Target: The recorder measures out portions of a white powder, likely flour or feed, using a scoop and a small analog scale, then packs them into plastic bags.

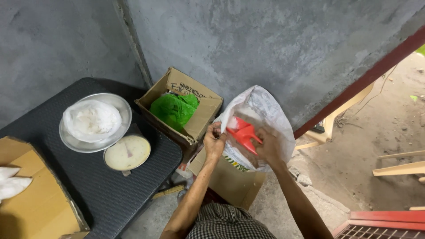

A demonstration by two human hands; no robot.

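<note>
A white woven sack (265, 110) stands open against the grey wall, leaning on a cardboard piece. My left hand (214, 142) grips the sack's near rim and holds it open. My right hand (268, 147) is at the sack's mouth, closed on the handle of a red plastic scoop (242, 132) that points down into the sack. What lies deeper in the sack is hidden.
A dark table (102, 190) holds a weighing scale with a round dial (127, 152) and a metal pan (71, 141) carrying a white bag (92, 119). A cardboard box (201, 117) with green plastic bags sits at the table's corner. Another carton (35, 194) lies at the left. Wooden furniture stands at the right.
</note>
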